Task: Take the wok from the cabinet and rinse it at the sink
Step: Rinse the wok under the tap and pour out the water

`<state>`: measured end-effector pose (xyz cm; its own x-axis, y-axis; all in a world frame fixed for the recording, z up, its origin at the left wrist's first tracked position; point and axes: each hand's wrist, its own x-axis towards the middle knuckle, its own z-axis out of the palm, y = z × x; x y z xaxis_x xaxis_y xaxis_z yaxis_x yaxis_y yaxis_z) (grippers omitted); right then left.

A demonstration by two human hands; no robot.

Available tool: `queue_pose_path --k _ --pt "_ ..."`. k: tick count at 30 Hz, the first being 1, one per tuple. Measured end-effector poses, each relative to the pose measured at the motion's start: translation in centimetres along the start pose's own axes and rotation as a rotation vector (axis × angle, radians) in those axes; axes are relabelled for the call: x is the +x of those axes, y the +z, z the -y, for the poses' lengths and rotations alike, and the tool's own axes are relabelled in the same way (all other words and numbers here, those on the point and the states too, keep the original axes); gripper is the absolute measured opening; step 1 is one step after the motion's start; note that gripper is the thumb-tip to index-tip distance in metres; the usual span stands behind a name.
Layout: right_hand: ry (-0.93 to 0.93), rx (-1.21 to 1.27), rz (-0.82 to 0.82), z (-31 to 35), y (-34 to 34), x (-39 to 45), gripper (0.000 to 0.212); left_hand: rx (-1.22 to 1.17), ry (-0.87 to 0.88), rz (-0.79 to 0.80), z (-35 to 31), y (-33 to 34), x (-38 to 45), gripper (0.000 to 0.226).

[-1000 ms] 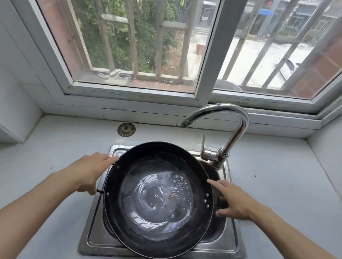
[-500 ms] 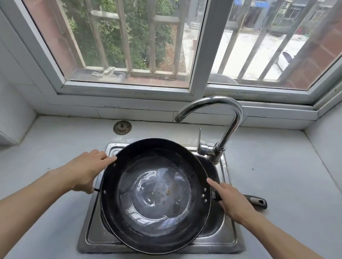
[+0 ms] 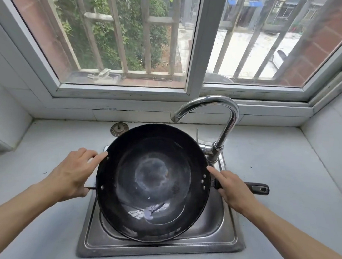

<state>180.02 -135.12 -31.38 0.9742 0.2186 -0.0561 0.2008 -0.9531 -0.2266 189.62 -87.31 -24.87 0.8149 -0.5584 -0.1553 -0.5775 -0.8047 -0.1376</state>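
— Where's the wok point(image 3: 153, 180)?

— Over the sink point(image 3: 228, 231), tilted, its far rim up near the tap point(image 3: 224, 120). It hangs between the two grips.

— Who has what?

— The left hand point(image 3: 71, 173) curls round the small loop handle, forefinger stretched along the rim. The right hand point(image 3: 232, 187) wraps the long handle point(image 3: 259, 188), which sticks out past its grip over the worktop point(image 3: 281, 206).

— Any water?

— A little, pooled low on the wok's near side.
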Motion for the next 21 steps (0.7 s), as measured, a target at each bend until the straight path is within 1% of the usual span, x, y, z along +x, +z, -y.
queue_pose_path --k 3,6,9,13,17,21 --pt "0.013 -0.02 -0.128 0.6 -0.5 0.9 0.091 -0.001 -0.029 -0.108 0.0 -0.2 0.3 0.116" --pt "0.006 -0.025 -0.207 0.7 -1.0 2.0 0.09 -0.032 -0.071 -0.214 0.1 0.5 0.7 0.113" --pt "-0.013 -0.05 -0.245 0.5 -1.3 2.9 0.091 -0.05 -0.127 -0.308 -0.1 1.5 1.4 0.111" --pt "-0.06 -0.064 -0.275 0.2 -0.8 4.0 0.09 -0.018 -0.183 -0.408 0.1 2.9 2.1 0.106" --pt "-0.112 -0.078 -0.316 -0.1 -0.1 4.6 0.09 0.014 -0.164 -0.503 1.0 4.0 2.1 0.103" --pt "-0.14 -0.091 -0.352 -0.3 0.9 4.5 0.09 0.028 -0.16 -0.554 1.3 4.8 2.4 0.104"
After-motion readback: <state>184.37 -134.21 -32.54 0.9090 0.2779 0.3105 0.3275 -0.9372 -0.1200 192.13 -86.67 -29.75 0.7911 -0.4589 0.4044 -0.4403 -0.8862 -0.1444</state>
